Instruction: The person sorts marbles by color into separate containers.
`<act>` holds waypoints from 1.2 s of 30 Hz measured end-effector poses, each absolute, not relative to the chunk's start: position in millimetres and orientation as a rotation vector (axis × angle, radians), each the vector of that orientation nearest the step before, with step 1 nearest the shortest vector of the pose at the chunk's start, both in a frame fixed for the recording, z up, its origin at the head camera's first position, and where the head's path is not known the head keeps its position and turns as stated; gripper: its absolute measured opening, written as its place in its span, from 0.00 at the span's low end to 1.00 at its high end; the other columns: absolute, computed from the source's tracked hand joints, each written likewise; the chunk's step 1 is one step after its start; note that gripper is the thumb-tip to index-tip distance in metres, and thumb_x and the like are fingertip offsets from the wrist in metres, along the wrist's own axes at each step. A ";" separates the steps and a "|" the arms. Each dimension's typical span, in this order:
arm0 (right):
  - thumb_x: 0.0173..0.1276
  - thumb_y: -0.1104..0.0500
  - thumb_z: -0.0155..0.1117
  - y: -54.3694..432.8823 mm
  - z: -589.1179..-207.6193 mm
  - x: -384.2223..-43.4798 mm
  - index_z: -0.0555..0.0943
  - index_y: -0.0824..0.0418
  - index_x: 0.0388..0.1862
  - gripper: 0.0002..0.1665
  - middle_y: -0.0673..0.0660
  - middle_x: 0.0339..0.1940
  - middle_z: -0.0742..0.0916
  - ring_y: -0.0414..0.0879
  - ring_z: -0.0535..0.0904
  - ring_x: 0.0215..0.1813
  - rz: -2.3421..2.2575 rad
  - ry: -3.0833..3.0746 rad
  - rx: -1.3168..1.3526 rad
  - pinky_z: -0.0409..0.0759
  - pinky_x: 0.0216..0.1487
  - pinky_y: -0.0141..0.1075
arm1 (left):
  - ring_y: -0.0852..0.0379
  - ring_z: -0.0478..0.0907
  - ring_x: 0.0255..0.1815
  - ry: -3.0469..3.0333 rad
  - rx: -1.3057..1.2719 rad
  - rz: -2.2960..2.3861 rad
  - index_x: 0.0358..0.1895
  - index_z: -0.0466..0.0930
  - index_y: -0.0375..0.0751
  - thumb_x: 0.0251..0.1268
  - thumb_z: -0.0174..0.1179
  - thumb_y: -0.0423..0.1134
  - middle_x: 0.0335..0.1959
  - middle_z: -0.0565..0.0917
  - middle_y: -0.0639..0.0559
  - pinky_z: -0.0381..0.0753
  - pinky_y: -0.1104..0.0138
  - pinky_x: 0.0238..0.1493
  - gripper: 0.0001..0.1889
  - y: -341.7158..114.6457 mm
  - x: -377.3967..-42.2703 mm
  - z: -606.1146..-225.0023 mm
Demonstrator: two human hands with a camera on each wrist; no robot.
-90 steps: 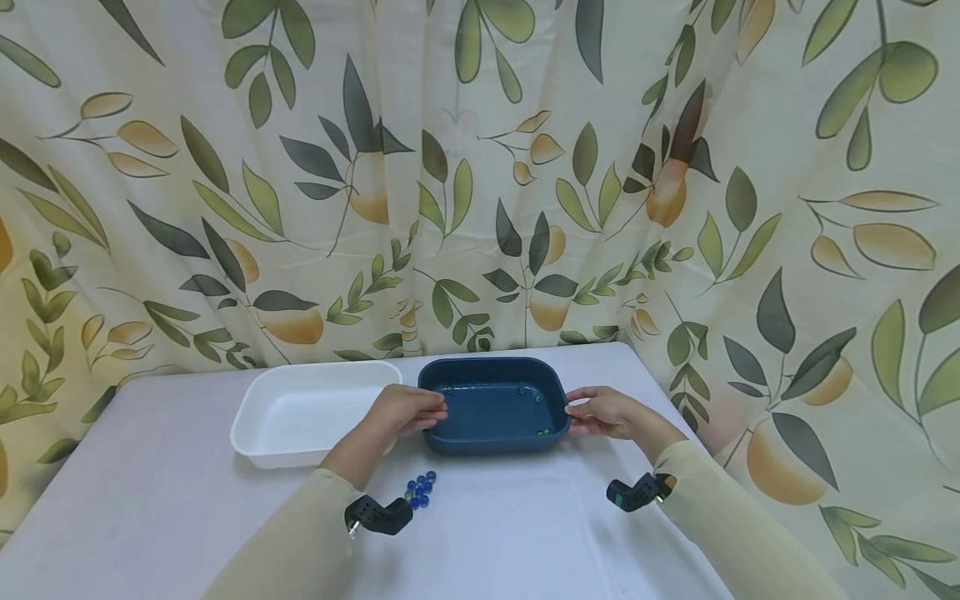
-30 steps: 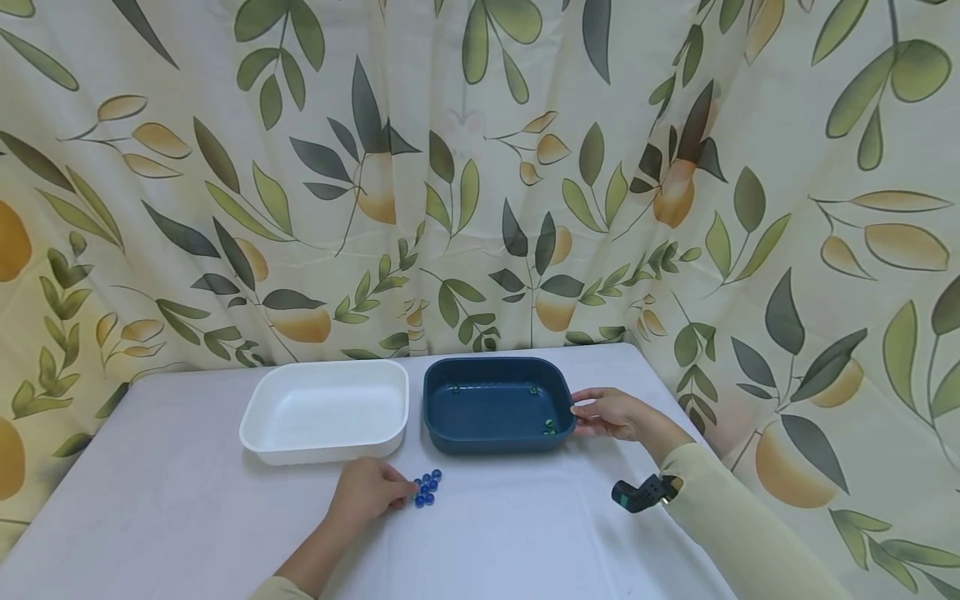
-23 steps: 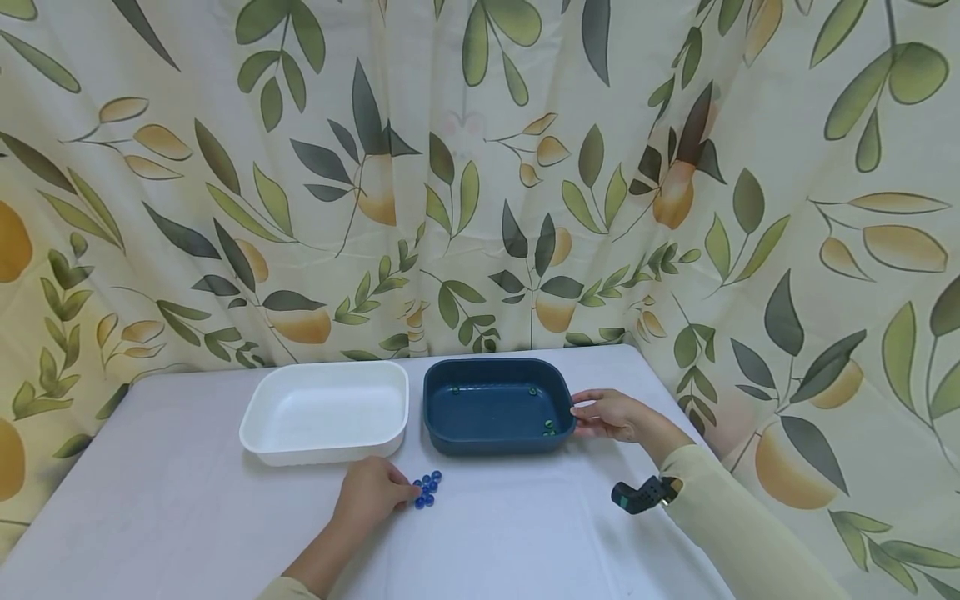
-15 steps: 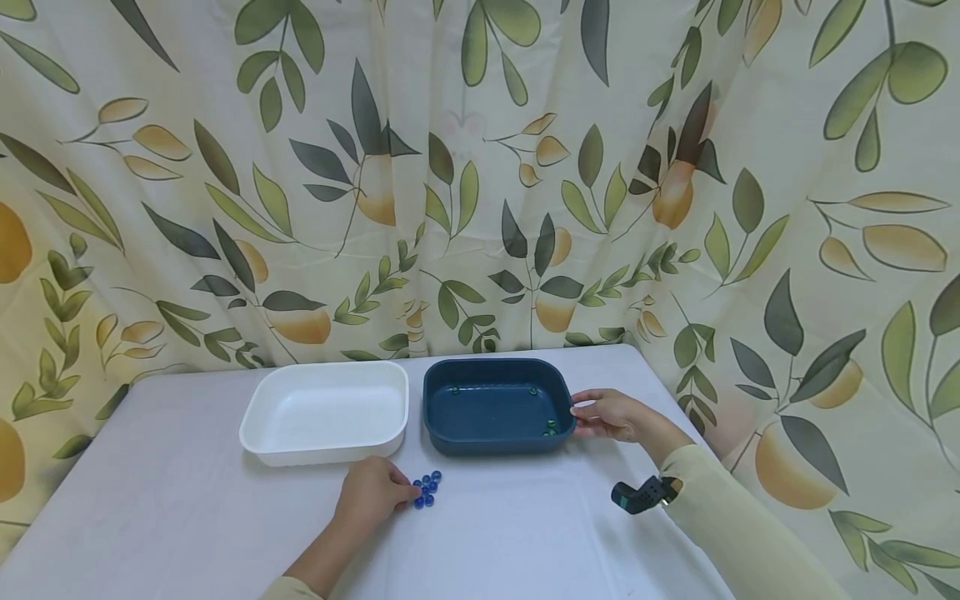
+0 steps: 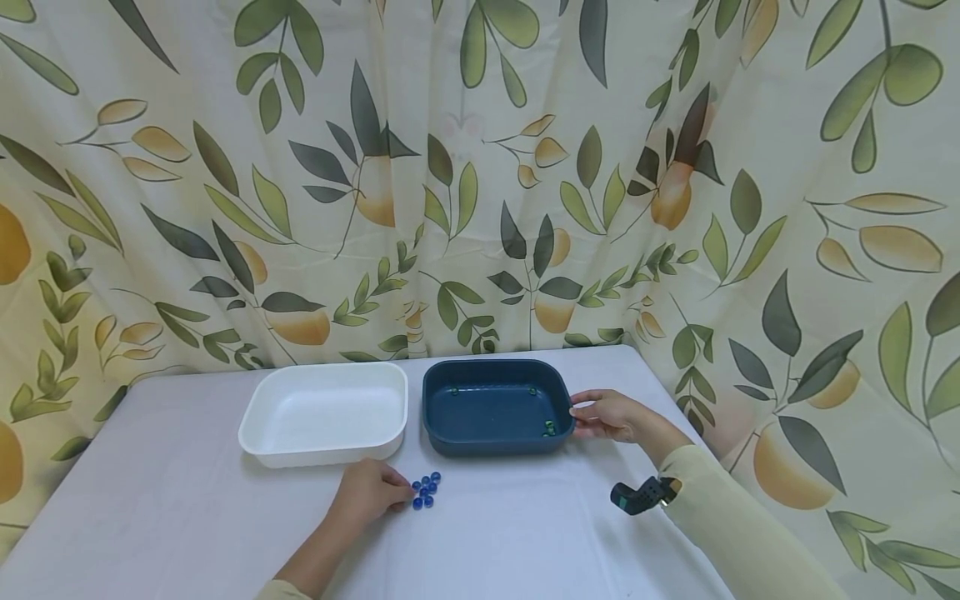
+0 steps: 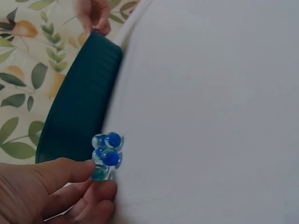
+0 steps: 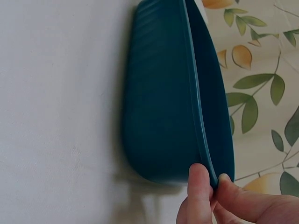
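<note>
My left hand [image 5: 369, 493] is low over the table at the left side of a small cluster of blue glass marbles [image 5: 428, 502]. In the left wrist view, its thumb and fingers pinch a greenish marble [image 6: 99, 172] at the cluster's near edge. My right hand [image 5: 611, 415] grips the right end of a dark blue rectangular tub [image 5: 498, 448]; the right wrist view shows thumb and fingers on either side of the tub's rim [image 7: 198, 109]. Several green marbles [image 5: 550, 428] lie inside the tub, some in its front right corner and others along the back.
A white rectangular tub [image 5: 322, 457] stands left of the blue one, with a narrow gap between them. Both are on a white-covered table [image 5: 510, 533]. A leaf-and-fruit patterned curtain [image 5: 480, 183] hangs right behind.
My left hand has left the blue tub's left end and come down to the marbles, then drawn back slightly left. My right hand stays on the tub. Green marbles inside have rolled.
</note>
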State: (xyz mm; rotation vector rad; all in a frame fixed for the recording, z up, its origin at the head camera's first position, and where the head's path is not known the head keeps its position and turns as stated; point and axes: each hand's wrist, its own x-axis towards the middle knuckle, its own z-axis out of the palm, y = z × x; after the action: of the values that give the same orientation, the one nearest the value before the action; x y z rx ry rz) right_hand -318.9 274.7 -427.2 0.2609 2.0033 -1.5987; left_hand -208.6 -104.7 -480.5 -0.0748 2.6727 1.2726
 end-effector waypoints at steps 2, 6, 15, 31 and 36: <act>0.74 0.69 0.53 274.8 -426.8 -318.7 0.60 0.73 0.70 0.28 0.58 0.37 0.82 0.42 0.82 0.35 -1.598 2.002 0.261 0.86 0.41 0.33 | 0.60 0.80 0.25 2.630 -0.072 1.310 0.32 0.88 0.38 0.53 0.70 0.34 0.22 0.85 0.54 0.81 0.68 0.30 0.04 -108.1 -210.1 -481.2; 0.74 0.70 0.52 274.5 -425.9 -318.4 0.60 0.73 0.70 0.28 0.59 0.38 0.81 0.42 0.82 0.35 -1.596 2.001 0.261 0.86 0.41 0.33 | 0.60 0.81 0.26 2.546 -0.110 1.370 0.37 0.89 0.36 0.56 0.68 0.34 0.25 0.87 0.51 0.83 0.68 0.32 0.07 -113.2 -214.8 -480.7; 0.74 0.69 0.54 274.7 -426.4 -319.2 0.60 0.73 0.71 0.29 0.59 0.39 0.82 0.43 0.82 0.35 -1.584 2.010 0.264 0.86 0.43 0.34 | 0.58 0.85 0.31 2.303 -0.211 1.556 0.44 0.87 0.35 0.65 0.64 0.38 0.30 0.88 0.49 0.85 0.69 0.36 0.11 -111.2 -224.3 -465.3; 0.74 0.69 0.53 275.0 -425.5 -319.7 0.60 0.72 0.71 0.28 0.59 0.39 0.82 0.43 0.83 0.36 -1.577 2.010 0.273 0.86 0.43 0.34 | 0.48 0.88 0.42 2.139 -0.256 1.792 0.48 0.85 0.32 0.66 0.64 0.39 0.35 0.89 0.43 0.86 0.69 0.39 0.14 -95.1 -253.2 -432.4; 0.74 0.69 0.53 274.6 -425.3 -319.2 0.60 0.73 0.70 0.28 0.59 0.39 0.82 0.43 0.83 0.35 -1.586 2.000 0.260 0.86 0.42 0.33 | 0.49 0.88 0.42 2.117 -0.275 1.823 0.48 0.85 0.32 0.65 0.65 0.37 0.37 0.89 0.43 0.86 0.67 0.42 0.13 -87.8 -268.4 -426.1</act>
State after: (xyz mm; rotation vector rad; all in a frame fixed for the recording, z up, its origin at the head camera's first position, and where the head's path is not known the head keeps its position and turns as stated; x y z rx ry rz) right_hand -319.2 274.6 -425.3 0.2601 2.0005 -1.5856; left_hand -268.4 -87.8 -426.1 -0.2747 2.1172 1.8229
